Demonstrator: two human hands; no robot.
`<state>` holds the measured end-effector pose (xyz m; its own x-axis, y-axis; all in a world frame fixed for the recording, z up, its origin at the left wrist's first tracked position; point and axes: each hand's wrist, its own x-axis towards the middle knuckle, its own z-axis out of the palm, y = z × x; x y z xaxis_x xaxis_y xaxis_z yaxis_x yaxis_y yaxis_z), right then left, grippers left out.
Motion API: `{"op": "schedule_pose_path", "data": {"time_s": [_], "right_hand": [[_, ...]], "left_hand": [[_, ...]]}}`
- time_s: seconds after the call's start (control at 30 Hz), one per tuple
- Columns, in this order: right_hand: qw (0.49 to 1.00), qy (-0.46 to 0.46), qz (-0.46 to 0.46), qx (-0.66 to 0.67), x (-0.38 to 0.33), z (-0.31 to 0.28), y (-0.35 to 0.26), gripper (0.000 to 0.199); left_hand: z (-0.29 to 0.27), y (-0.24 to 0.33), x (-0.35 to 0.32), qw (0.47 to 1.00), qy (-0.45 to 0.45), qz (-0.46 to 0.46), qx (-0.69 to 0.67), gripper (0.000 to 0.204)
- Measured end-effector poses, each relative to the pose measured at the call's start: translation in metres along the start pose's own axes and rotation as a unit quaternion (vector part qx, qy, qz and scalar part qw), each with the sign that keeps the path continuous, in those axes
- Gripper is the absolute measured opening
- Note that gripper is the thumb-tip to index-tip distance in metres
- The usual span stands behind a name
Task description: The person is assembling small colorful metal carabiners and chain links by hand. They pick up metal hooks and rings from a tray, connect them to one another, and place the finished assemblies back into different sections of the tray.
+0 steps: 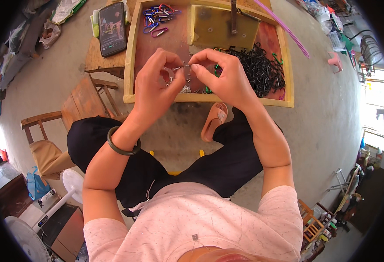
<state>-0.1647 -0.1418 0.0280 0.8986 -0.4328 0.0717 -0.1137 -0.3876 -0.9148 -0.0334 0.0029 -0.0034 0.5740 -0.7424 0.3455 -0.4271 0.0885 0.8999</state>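
My left hand (159, 81) and my right hand (226, 77) meet over a wood-framed tray (128, 65). Both are closed in a pinch at a small silver metal piece (181, 67) between the fingertips; its exact kind is too small to make out. Below the fingers, small silver metal parts (186, 89) are scattered by the tray's near edge. Beside my right hand lies a heap of black hook-shaped pieces (262, 72), with a few green ones among them. Blue, red and purple carabiners (159, 18) rest in the tray's far left corner.
A yellowish plate (220, 28) with an upright metal bar stands at the tray's back. Left of it, a phone (112, 28) lies on a wooden surface (96, 59). A wooden chair (80, 105) stands at the left. A purple coiled strip (294, 39) hangs past the tray's right edge.
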Motion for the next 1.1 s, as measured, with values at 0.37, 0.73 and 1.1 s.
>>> {"op": "schedule_pose_path", "data": {"time_s": [0.37,0.73,1.1], "right_hand": [[0.994,-0.027,0.059,0.084,0.0061,-0.0014,0.004,0.014],[0.995,-0.02,0.05,0.083,0.004,-0.003,0.002,0.013],[0.994,0.031,-0.093,-0.054,0.0024,0.0005,0.0009,0.012]], "left_hand": [[-0.0004,0.0011,0.0022,0.997,-0.004,0.056,0.06,0.014],[-0.0045,0.0065,0.0019,0.993,-0.02,0.073,0.094,0.013],[-0.0039,0.0023,-0.0005,0.999,-0.032,0.005,0.029,0.011]]}}
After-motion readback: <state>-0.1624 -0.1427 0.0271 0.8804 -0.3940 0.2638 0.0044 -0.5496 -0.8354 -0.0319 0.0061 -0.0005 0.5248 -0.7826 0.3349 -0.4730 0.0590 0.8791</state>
